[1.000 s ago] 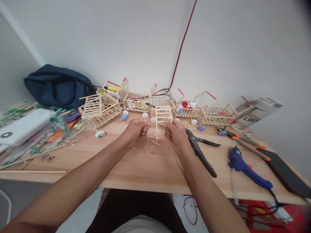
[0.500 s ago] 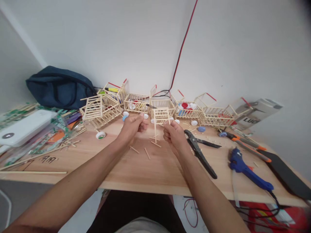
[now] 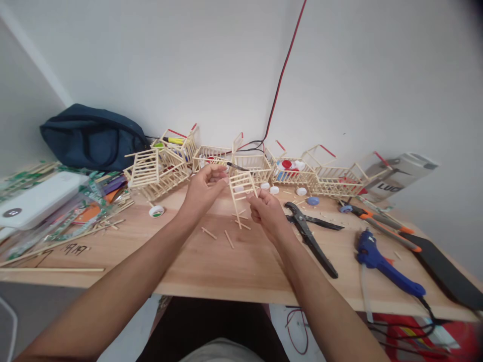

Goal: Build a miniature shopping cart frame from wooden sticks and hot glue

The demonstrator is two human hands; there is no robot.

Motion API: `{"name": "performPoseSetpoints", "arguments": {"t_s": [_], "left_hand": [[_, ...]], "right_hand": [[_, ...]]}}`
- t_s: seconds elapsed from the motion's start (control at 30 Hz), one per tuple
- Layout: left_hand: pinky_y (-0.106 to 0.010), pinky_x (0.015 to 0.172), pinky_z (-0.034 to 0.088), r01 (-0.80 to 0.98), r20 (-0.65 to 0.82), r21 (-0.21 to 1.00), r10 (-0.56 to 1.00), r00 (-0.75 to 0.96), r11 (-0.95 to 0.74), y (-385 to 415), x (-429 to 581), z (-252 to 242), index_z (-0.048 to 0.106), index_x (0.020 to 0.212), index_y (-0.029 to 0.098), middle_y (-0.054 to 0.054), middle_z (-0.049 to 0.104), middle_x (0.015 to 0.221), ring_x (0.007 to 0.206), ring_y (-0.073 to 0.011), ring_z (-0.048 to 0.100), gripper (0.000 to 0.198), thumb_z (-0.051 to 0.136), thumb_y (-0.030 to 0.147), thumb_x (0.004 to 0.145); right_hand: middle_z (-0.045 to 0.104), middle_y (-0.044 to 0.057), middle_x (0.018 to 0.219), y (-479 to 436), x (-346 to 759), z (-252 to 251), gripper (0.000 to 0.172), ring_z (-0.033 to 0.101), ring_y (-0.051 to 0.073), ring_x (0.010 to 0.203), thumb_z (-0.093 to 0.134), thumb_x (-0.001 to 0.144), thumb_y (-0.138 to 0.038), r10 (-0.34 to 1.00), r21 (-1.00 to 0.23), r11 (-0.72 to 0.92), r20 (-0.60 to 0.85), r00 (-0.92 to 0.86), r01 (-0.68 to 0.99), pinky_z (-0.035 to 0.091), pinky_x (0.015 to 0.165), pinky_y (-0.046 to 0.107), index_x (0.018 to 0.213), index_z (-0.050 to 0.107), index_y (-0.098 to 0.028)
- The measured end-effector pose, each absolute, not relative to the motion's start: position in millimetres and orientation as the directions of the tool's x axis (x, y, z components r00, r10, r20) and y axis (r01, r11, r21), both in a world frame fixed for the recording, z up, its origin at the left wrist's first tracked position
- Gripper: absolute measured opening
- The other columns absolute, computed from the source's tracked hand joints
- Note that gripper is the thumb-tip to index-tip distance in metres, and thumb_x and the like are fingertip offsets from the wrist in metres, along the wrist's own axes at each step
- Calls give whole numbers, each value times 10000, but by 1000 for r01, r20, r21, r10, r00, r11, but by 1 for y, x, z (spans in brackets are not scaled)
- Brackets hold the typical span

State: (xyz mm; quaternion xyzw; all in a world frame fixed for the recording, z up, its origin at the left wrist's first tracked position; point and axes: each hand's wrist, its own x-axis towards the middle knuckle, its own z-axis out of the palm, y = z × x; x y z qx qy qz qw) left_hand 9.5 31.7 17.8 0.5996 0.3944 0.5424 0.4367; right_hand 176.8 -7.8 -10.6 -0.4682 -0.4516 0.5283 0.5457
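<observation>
My right hand (image 3: 266, 208) pinches the right side of a small ladder-like frame of thin wooden sticks (image 3: 241, 187). This frame tilts, one long leg pointing down at the table. At its upper left corner is my left hand (image 3: 207, 188), thumb and fingers curled together; whether it grips the frame or only touches it is hard to tell. Short cut sticks (image 3: 229, 239) lie on the wood below. Behind my hands stand several stick-built carts with red-tipped handles, one of them a cart (image 3: 290, 171) with coloured items inside.
On the right of the wooden table (image 3: 226, 276) lie black pliers (image 3: 311, 239), a blue glue gun (image 3: 388, 266) and orange-handled pliers (image 3: 392, 231). A white device (image 3: 45, 198), stick packets and a blue bag (image 3: 94, 137) are at the left. A carton (image 3: 402, 177) leans at the back right.
The stick frame has tilted and shifted slightly left. My left hand has turned and come up against its upper left corner; my right hand has moved slightly left and down.
</observation>
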Motion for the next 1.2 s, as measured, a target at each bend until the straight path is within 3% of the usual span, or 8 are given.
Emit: {"name": "performPoseSetpoints", "arguments": {"t_s": [0.23,0.33,0.53,0.63,0.83,1.2], "left_hand": [[-307,733,476,-21,44,999,954,296,-40,35,4,21,641,1021,138,-95,678,957,873,-188,618,448,738,424,690],[-287,700,470,-120,-81,985,938,336,128,31,7,20,611,1071,148,-91,669,956,822,-159,618,517,785,389,647],[-238,624,437,-115,-206,941,806,555,319,25,15,10,674,903,116,-43,649,799,664,-97,569,454,856,269,517],[-213,540,369,-54,-230,949,802,551,310,24,18,2,690,859,111,-42,659,752,574,-72,524,394,848,268,533],[-199,499,326,-34,-133,982,816,563,184,21,23,-11,725,838,95,-68,669,738,539,-60,491,409,764,455,649],[-207,514,435,-79,-117,979,838,534,187,15,28,-10,722,726,106,-51,638,616,521,-85,537,336,774,428,646]], "right_hand": [[315,-134,446,-10,175,-12,285,229,25,352,668,694,-395,998,-999,-43,-41,-56,-29,142,371,183,715,451,-211],[317,-134,442,-8,176,-13,280,231,27,348,659,705,-401,1000,-998,-16,-16,-7,-56,143,375,183,722,450,-214],[290,-139,423,-7,179,-9,283,205,27,341,659,695,-364,996,-990,33,20,88,-140,128,374,186,684,415,-221],[288,-139,425,-7,180,-8,279,201,26,343,652,704,-361,992,-988,50,33,118,-146,128,375,187,681,412,-221],[312,-135,428,-7,183,-9,279,216,28,345,649,708,-358,991,-990,52,35,132,-132,142,371,184,681,406,-223],[315,-130,416,-5,184,-14,272,232,35,344,649,710,-366,988,-996,41,30,149,-74,165,370,189,676,419,-223]]}}
